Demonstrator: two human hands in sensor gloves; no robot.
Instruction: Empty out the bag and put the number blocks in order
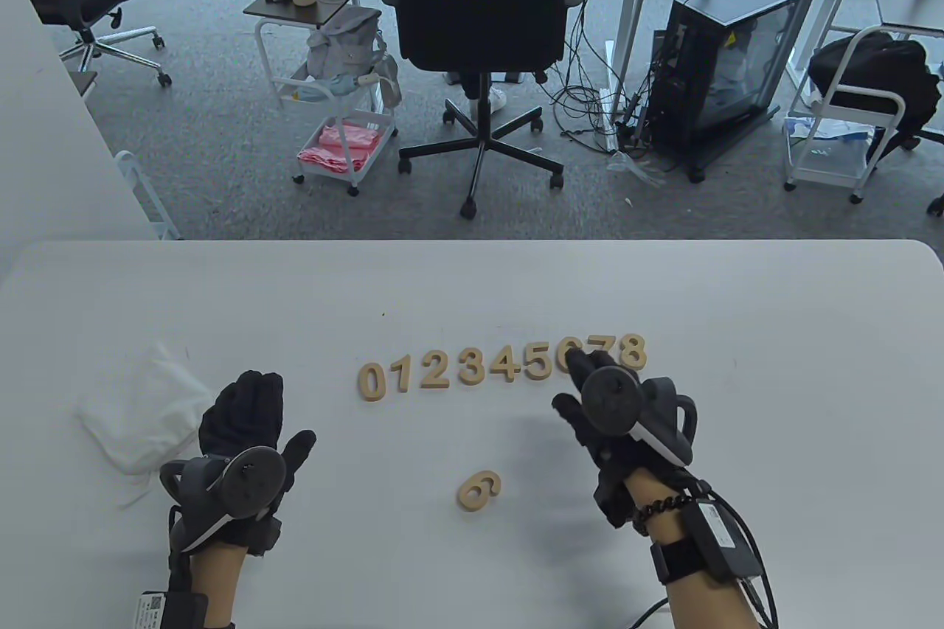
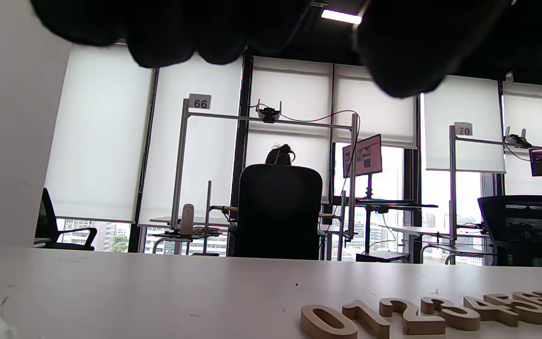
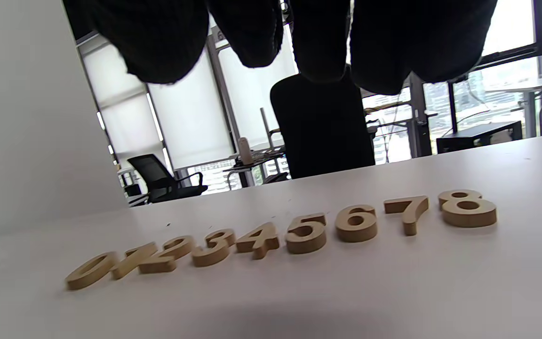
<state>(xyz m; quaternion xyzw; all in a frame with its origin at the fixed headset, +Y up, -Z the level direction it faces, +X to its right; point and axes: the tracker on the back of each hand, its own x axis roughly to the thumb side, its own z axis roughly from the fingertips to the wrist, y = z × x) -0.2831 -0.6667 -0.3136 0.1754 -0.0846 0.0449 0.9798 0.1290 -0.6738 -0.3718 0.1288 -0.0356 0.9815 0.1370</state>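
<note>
Wooden number blocks 0 to 8 lie in a row (image 1: 472,367) across the middle of the white table (image 1: 774,334), also seen in the right wrist view (image 3: 299,233) and partly in the left wrist view (image 2: 421,315). A lone 9 block (image 1: 479,490) lies nearer me, below the row. The white bag (image 1: 140,411) lies flat at the left. My right hand (image 1: 582,393) hovers over the 6 and 7 end of the row, fingers open, holding nothing. My left hand (image 1: 247,411) rests open on the table beside the bag, empty.
A black office chair (image 1: 479,32) stands beyond the table's far edge, with carts and a computer case on the floor behind. The table's far edge (image 1: 472,242) runs across the view. A white wall panel (image 1: 44,142) stands at the far left.
</note>
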